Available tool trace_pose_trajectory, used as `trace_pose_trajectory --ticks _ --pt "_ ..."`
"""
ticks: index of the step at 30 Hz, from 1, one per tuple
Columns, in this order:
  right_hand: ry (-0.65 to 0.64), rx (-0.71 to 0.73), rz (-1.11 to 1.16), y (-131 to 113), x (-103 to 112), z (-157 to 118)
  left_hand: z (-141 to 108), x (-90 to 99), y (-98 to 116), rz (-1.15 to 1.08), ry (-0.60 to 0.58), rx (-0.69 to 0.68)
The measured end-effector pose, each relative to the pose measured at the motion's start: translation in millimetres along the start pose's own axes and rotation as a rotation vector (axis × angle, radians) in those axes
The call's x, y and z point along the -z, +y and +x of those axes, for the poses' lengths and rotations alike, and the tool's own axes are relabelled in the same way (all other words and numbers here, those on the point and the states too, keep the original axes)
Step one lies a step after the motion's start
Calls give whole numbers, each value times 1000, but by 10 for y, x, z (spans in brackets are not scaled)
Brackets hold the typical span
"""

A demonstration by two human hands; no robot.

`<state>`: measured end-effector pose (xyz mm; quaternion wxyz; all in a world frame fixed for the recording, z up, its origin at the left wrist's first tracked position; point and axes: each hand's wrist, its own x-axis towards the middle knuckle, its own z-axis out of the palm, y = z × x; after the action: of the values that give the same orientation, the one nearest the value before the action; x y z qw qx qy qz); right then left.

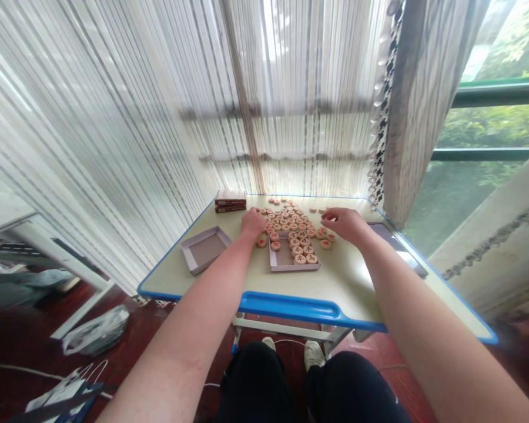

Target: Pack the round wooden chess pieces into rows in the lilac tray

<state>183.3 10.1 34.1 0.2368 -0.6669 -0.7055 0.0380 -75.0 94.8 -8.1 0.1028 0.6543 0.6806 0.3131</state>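
Round wooden Chinese chess pieces (286,222), marked with red or dark characters, lie in a loose pile at the middle of the table. In front of the pile is a shallow open box (284,258); several dark-marked pieces (302,250) fill its right side, and red-marked pieces (274,241) sit at its upper left. My left hand (253,222) reaches to the pile's left edge, its fingertips mostly hidden behind the hand. Over the pile's right side, my right hand (342,223) has curved fingers with a gap showing; no piece is visible between them.
An empty shallow box lid (206,249) rests at the left of the table (335,288). Small stacked boxes (230,201) stand at the back left. A dark flat tablet-like device (399,249) lies by the right edge. String curtains (308,135) hang behind the table.
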Motion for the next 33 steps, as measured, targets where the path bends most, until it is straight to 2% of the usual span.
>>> trace_pose_trajectory --ticks 3,5,19,23,29,33 --pt "-110 19 -70 -31 -93 21 -13 3 -3 -6 5 -5" --pt "-130 30 -97 -56 -125 14 -22 6 -8 -8 6 -14" --pt "-145 52 -104 -51 -146 8 -35 11 -55 -32 26 -35" --pt "-100 105 -112 -103 -94 -23 -28 5 -54 -20 23 -23" --pt "-177 33 -95 -147 -84 -50 -15 -11 -66 4 27 -44" --pt "-173 35 -64 -131 -90 -47 -16 -13 -69 8 22 -63"
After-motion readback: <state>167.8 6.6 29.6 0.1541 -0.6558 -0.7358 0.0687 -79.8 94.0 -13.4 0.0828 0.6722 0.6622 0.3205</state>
